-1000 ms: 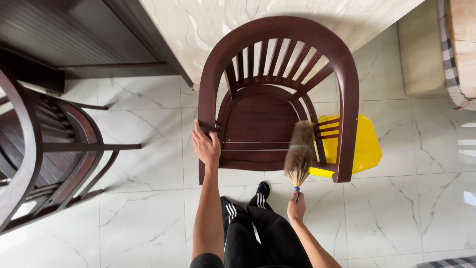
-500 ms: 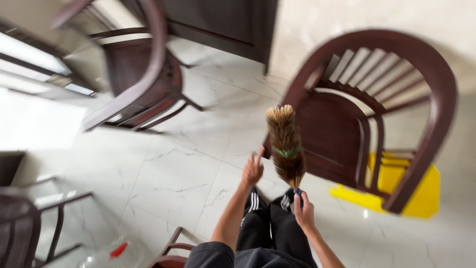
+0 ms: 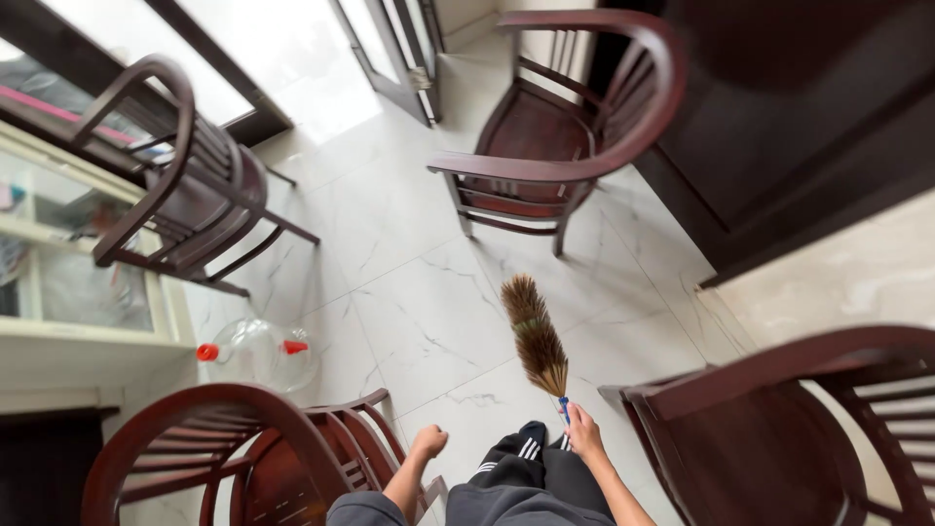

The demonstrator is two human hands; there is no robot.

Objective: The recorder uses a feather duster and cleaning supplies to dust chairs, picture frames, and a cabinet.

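My right hand [image 3: 584, 432] grips the blue handle of a small brown grass broom [image 3: 535, 335], whose bristles point up and away over the white marble floor [image 3: 419, 253]. My left hand [image 3: 429, 443] is a loose fist with nothing in it, hovering beside the arm of a dark wooden chair [image 3: 243, 448] at the lower left. A second dark wooden chair [image 3: 779, 419] stands just right of my right hand. My legs in black trousers with white stripes show at the bottom.
Two more dark wooden armchairs stand farther off, one ahead [image 3: 565, 127] and one at the left [image 3: 185, 185]. A clear plastic jug with red caps [image 3: 258, 353] lies on the floor by a glass-fronted cabinet [image 3: 78, 282]. A dark wooden door [image 3: 808, 127] is at the right.
The view has swung left, away from the chair and the yellow dustpan. My left hand let go of that chair's arm and dropped into a fist. The broom stays in my right hand.
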